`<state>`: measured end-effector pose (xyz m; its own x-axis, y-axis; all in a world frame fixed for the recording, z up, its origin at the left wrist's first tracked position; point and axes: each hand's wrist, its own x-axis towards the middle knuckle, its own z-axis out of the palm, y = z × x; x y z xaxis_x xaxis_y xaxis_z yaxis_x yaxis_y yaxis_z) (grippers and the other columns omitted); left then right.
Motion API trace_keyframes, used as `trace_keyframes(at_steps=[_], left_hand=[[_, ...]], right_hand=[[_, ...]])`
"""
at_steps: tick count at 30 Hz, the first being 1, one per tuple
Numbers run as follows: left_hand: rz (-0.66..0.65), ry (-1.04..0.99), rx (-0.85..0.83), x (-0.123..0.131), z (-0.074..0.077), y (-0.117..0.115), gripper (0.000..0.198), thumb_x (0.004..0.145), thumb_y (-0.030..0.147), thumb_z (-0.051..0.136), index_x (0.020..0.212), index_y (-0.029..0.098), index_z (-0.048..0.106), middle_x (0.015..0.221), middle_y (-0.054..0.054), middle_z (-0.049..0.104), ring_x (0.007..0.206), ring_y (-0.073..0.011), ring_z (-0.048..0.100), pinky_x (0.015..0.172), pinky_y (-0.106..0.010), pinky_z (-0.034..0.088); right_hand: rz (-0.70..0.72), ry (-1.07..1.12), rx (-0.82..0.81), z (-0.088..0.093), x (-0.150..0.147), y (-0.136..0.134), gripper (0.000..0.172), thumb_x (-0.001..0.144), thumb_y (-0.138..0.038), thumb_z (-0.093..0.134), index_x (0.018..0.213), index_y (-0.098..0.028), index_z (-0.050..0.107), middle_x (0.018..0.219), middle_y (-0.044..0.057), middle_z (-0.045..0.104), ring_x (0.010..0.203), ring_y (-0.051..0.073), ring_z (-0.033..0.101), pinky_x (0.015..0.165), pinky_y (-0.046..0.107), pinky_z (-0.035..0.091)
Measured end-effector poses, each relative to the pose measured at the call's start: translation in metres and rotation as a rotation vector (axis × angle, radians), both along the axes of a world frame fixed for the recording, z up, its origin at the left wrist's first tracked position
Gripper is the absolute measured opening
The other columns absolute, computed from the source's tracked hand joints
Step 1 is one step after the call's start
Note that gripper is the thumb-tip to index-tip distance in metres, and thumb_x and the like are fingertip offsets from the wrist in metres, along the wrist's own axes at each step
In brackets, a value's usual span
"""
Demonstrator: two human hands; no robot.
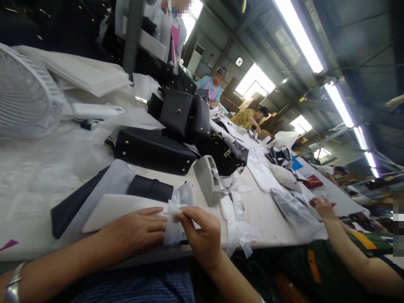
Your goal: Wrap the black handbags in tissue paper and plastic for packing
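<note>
My left hand (135, 229) lies with its fingers stretched out on a white foam-like sheet (116, 208) near the table's front edge. My right hand (202, 235) pinches the edge of a thin, translucent white sheet (175, 223) at the right end of it, between thumb and forefinger. Just behind, a black leather piece with a strap loop (150, 187) rests on the table. Another dark flat piece (75, 202) shows at the left, partly under pale tissue paper (109, 189). A grey tape dispenser (208, 179) stands behind my right hand.
Black handbags (154, 149) are piled behind the work spot. A white fan (25, 92) stands at the left. Plastic scraps (238, 210) hang over the front edge. At the right, a co-worker's hand and arm (328, 212) reach over the table; other people work farther back.
</note>
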<state>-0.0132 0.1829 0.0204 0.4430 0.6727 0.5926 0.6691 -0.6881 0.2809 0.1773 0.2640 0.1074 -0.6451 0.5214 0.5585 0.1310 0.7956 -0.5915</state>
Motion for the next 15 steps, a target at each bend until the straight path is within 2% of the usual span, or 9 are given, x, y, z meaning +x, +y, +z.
trace_keyframes(at_steps=[4, 6, 8, 11, 15], left_hand=[[-0.009, 0.012, 0.045, 0.002, 0.004, 0.002, 0.020, 0.103, 0.018, 0.050, 0.106, 0.026, 0.068, 0.116, 0.006, 0.077, 0.105, -0.0091, 0.071, 0.126, -0.024, 0.014], [-0.007, -0.003, 0.071, 0.001, 0.007, 0.003, 0.022, 0.104, 0.018, 0.049, 0.110, 0.027, 0.069, 0.123, 0.006, 0.075, 0.112, -0.0072, 0.068, 0.126, -0.022, 0.006], [-0.006, -0.018, 0.088, 0.000, 0.008, 0.004, 0.023, 0.104, 0.019, 0.049, 0.113, 0.028, 0.069, 0.128, 0.006, 0.073, 0.117, -0.0064, 0.066, 0.127, -0.022, 0.005], [-0.010, 0.002, 0.115, -0.002, 0.009, 0.006, 0.016, 0.102, 0.022, 0.055, 0.105, 0.027, 0.070, 0.122, 0.007, 0.076, 0.114, -0.0070, 0.068, 0.127, -0.022, 0.007], [0.006, 0.016, 0.188, -0.004, 0.008, 0.009, 0.010, 0.099, 0.025, 0.060, 0.098, 0.026, 0.070, 0.114, 0.008, 0.079, 0.105, -0.0069, 0.072, 0.126, -0.020, 0.008]], right_hand=[[0.009, 0.019, 0.043, -0.004, 0.000, 0.002, 0.013, 0.094, -0.009, 0.066, 0.098, -0.019, 0.074, 0.079, 0.003, 0.076, 0.070, 0.014, 0.072, 0.071, 0.021, 0.057], [-0.031, 0.033, 0.068, -0.009, 0.000, 0.003, 0.015, 0.095, -0.010, 0.064, 0.100, -0.020, 0.073, 0.082, 0.003, 0.076, 0.072, 0.014, 0.072, 0.073, 0.021, 0.057], [-0.100, 0.038, 0.050, -0.016, -0.003, 0.003, 0.013, 0.097, -0.013, 0.063, 0.098, -0.021, 0.073, 0.079, 0.002, 0.074, 0.071, 0.014, 0.071, 0.072, 0.021, 0.056], [-0.251, 0.038, -0.112, -0.028, -0.009, 0.005, 0.014, 0.101, -0.025, 0.059, 0.094, -0.021, 0.071, 0.069, -0.001, 0.070, 0.063, 0.013, 0.067, 0.065, 0.020, 0.054], [-0.363, 0.028, -0.496, -0.034, -0.013, 0.011, 0.032, 0.104, -0.045, 0.050, 0.097, -0.020, 0.068, 0.067, 0.000, 0.069, 0.055, 0.014, 0.067, 0.056, 0.021, 0.053]])
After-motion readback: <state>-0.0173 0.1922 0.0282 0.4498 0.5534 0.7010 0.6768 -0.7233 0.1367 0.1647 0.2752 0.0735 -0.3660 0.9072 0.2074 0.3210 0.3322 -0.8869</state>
